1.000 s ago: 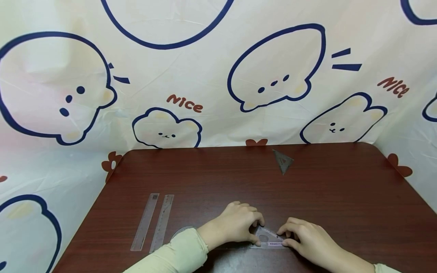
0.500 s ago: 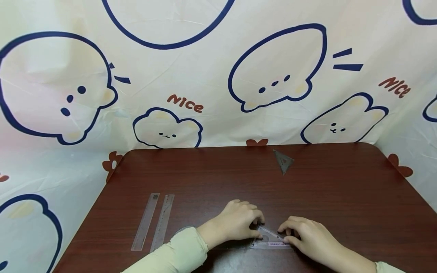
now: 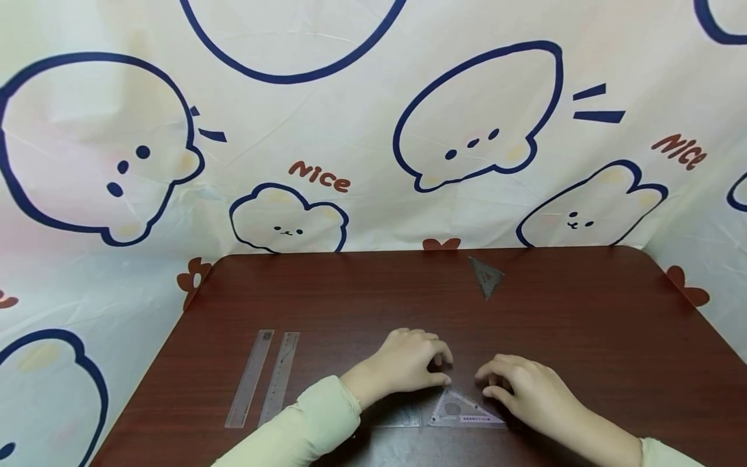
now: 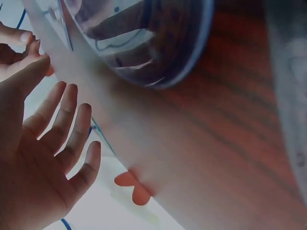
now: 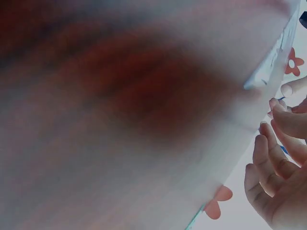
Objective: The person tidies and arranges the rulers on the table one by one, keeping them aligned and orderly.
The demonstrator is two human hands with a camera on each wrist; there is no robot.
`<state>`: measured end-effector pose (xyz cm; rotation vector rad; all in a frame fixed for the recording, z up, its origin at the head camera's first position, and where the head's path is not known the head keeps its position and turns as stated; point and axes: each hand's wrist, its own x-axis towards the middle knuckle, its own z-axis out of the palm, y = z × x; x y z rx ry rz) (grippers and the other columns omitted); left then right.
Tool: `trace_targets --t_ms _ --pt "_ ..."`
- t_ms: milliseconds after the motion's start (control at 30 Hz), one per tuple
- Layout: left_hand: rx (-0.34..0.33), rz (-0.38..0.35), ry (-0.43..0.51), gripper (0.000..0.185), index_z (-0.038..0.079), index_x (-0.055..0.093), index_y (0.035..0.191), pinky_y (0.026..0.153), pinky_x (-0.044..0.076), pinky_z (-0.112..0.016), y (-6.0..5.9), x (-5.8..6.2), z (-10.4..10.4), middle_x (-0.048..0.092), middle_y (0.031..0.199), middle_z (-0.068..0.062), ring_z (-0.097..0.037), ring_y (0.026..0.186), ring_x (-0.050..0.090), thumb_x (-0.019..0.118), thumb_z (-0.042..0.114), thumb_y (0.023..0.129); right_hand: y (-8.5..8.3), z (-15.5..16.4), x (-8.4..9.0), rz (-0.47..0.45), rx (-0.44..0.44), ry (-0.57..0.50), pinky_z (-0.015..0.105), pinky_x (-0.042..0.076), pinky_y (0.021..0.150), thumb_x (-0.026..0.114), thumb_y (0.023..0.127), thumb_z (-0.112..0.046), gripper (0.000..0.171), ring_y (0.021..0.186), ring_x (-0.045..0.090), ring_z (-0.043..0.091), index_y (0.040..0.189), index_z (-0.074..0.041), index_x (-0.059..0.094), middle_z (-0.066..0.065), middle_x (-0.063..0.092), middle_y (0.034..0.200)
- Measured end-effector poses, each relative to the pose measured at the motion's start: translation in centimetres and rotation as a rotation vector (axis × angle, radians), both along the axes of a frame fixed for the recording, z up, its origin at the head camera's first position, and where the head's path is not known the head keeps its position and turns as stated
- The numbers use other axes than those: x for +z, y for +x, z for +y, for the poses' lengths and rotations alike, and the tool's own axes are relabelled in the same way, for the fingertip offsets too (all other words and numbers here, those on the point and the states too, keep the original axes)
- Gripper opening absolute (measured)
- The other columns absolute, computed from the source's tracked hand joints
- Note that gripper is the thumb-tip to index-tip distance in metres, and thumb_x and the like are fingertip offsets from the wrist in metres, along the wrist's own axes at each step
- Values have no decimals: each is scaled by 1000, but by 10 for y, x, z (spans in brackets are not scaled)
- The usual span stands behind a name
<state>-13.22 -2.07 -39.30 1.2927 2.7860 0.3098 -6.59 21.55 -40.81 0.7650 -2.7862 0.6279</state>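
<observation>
Stretching wide behind everything, the cartoon-printed cloth [image 3: 362, 130] closes off the far and side edges of the dark wood surface [image 3: 583, 337], whose right half and far middle lie bare, giving open room beyond both hands. Near the left edge two clear straight rulers [image 3: 264, 377] lie side by side, well apart from the hands. A small dark set square [image 3: 487, 276] sits alone near the far edge.

Close to the near edge, the clear triangle ruler [image 3: 465, 410] lies flat, with a clear protractor [image 3: 403, 418] just beside its left corner, partly under the left sleeve [image 3: 303, 428].

The head view alone shows these tools; the left wrist view shows spread fingers against the cloth and a curved clear edge overhead, while the right wrist view is mostly a red-brown blur with fingers at its right edge.

The left hand [image 3: 403, 366] rests on the surface just beyond the triangle's apex, fingers relaxed and lightly curved, holding nothing. The right hand [image 3: 525, 392] lies beside the triangle's right slope, fingers loosely bent; whether it touches the ruler cannot be told.
</observation>
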Motion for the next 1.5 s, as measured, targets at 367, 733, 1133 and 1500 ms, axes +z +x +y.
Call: trace_targets --t_ms 367,733,1133,1500 --pt "31 -23 -1 24 31 73 105 70 44 -25 -20 5 3 60 88 19 0 81 55 73 47 87 -20 5 9 -29 -87 42 28 47 58 84 78 -18 23 72 56 -2 95 -28 71 -19 64 88" --pt "42 -61 -20 23 32 72 106 75 45 -26 -33 6 7 61 91 20 -1 86 58 73 46 88 -43 13 9 -25 -135 69 32 48 59 84 78 -13 21 72 59 5 93 -23 72 -16 63 84" --pt "63 -77 -3 23 32 72 106 76 46 -28 -44 3 6 62 95 20 -2 93 59 73 45 88 -83 26 9 -66 -144 58 38 50 63 80 83 -11 13 74 61 12 93 -17 74 -9 64 83" --pt "122 -82 57 28 29 72 113 77 47 -30 -54 8 9 65 101 15 -7 97 59 72 44 89 -106 35 9 -103 -215 46 49 52 71 76 87 -12 11 86 66 25 98 -12 75 2 70 95"
